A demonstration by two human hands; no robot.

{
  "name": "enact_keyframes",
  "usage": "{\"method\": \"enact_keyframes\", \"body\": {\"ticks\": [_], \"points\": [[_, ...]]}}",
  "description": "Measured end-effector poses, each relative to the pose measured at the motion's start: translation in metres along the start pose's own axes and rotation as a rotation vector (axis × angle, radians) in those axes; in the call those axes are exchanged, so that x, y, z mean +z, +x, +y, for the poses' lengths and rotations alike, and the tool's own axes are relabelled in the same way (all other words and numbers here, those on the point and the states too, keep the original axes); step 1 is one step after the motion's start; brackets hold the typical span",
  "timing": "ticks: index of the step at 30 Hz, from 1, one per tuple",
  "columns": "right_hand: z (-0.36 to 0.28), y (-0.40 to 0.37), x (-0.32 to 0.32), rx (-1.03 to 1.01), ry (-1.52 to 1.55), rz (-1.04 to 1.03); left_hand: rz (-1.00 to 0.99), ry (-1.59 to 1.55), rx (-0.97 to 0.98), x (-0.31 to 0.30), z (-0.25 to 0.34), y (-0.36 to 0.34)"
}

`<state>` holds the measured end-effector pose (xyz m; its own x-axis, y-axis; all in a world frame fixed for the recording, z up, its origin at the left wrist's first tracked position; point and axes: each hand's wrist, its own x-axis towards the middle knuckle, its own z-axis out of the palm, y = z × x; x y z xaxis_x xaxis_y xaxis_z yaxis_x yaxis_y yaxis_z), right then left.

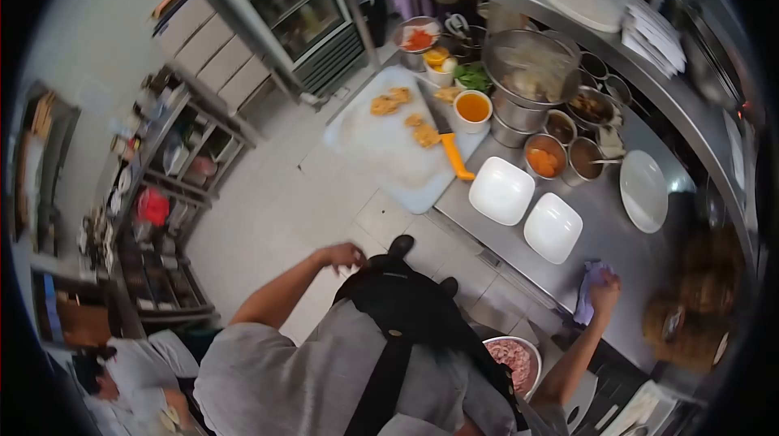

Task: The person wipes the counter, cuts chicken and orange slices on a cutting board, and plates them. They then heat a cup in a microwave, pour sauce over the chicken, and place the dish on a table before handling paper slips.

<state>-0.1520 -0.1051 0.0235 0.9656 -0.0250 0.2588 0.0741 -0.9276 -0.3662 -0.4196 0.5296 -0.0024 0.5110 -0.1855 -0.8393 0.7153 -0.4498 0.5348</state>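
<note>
My right hand (604, 293) is closed on a purple cloth (586, 294) at the steel counter's front edge. My left hand (342, 256) hangs beside my black apron, its fingers loosely bent and apart, with nothing visible in it. Two white square bowls (501, 191) stand side by side on the counter, to the left of the cloth. Farther left, an orange-handled tool (456, 157) rests on the edge of a white cutting board (369, 140). Pieces of orange-yellow food (391, 101) lie on that board.
Metal pots with sauces (544, 156), a cup of orange liquid (472, 110) and a large covered pot (531, 66) crowd the counter's back. An oval white plate (643, 191) is on the right. A bowl of minced meat (513, 361) is below. Another person (138, 379) is at lower left.
</note>
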Motion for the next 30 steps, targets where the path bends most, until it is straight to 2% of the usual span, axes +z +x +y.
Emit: {"method": "enact_keyframes", "body": {"ticks": [1,2,4,5,6,7,8,9,10,11,12,14,17,18,20,23,25,26,28,30], "points": [[-0.016,0.012,-0.003,-0.113,-0.142,-0.027,0.321,0.068,-0.151,-0.007,0.056,-0.024],[-0.067,0.018,-0.018,-0.156,-0.016,-0.047,0.615,0.161,0.194,-0.023,0.041,-0.017],[-0.196,0.016,-0.020,-0.265,0.326,-0.172,0.987,0.161,0.375,-0.054,0.072,-0.003],[-0.255,0.012,-0.004,-0.175,0.688,-0.403,1.033,0.115,0.431,-0.065,0.098,0.002],[-0.313,0.009,0.014,-0.235,0.817,-0.527,1.073,0.033,0.549,-0.073,0.126,0.011],[-0.349,0.007,0.056,-0.415,0.699,-0.424,1.087,0.049,0.617,-0.085,0.145,0.035],[-0.390,0.012,0.080,-0.596,0.609,-0.307,1.186,0.111,0.709,-0.091,0.162,0.065],[-0.415,0.018,0.117,-0.578,0.536,-0.326,1.279,0.179,0.810,-0.097,0.178,0.089],[-0.431,0.023,0.144,-0.546,0.381,-0.294,1.246,0.174,0.829,-0.097,0.196,0.097],[-0.442,0.027,0.161,-0.512,0.220,-0.265,1.260,0.279,0.660,-0.096,0.216,0.098],[-0.449,0.027,0.168,-0.485,0.190,-0.264,1.266,0.383,0.492,-0.100,0.223,0.101],[-0.463,0.037,0.179,-0.336,0.043,-0.424,1.230,0.371,0.574,-0.117,0.212,0.111],[-0.472,0.042,0.180,-0.234,0.034,-0.503,1.172,0.350,0.680,-0.124,0.162,0.100],[-0.472,0.042,0.176,-0.233,0.015,-0.513,1.158,0.361,0.737,-0.127,0.148,0.093],[-0.466,0.035,0.157,-0.227,0.040,-0.439,1.106,0.372,0.733,-0.124,0.130,0.079],[-0.461,0.005,0.116,-0.231,0.033,-0.521,1.029,0.377,0.727,-0.113,0.119,0.063],[-0.457,-0.024,0.090,-0.323,0.055,-0.536,1.108,0.173,0.774,-0.107,0.122,0.056],[-0.455,-0.035,0.082,-0.403,0.093,-0.532,1.121,0.156,0.763,-0.106,0.118,0.060],[-0.448,-0.056,0.072,-0.455,0.080,-0.567,1.181,0.110,0.934,-0.104,0.106,0.072],[-0.440,-0.066,0.070,-0.506,0.043,-0.600,1.186,0.098,0.922,-0.096,0.104,0.078]]}}
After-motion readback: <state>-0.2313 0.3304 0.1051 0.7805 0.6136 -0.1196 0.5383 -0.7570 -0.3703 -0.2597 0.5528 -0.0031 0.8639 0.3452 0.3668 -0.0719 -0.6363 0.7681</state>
